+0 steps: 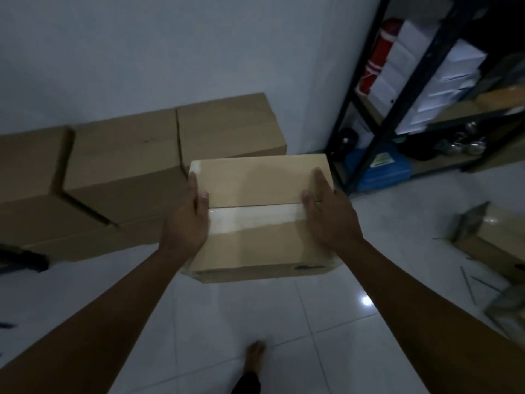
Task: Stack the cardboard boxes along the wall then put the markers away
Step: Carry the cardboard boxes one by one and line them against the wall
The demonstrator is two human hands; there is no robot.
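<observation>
You hold a box (pixel 260 220) between both hands, above the tiled floor (pixel 326 336) near the frame's centre. It is plain brown cardboard, closed, with clear glossy tape along the top seam and a dark mark at its near right corner. Your left hand (pixel 186 220) presses its left side, fingers straight, thumb on top; your right hand (pixel 331 214) presses the right side likewise. At 10 o'clock three larger boxes (pixel 125 163) sit in a row along the wall (pixel 170 52). A black shelf (pixel 412 95) stands at 2 o'clock.
</observation>
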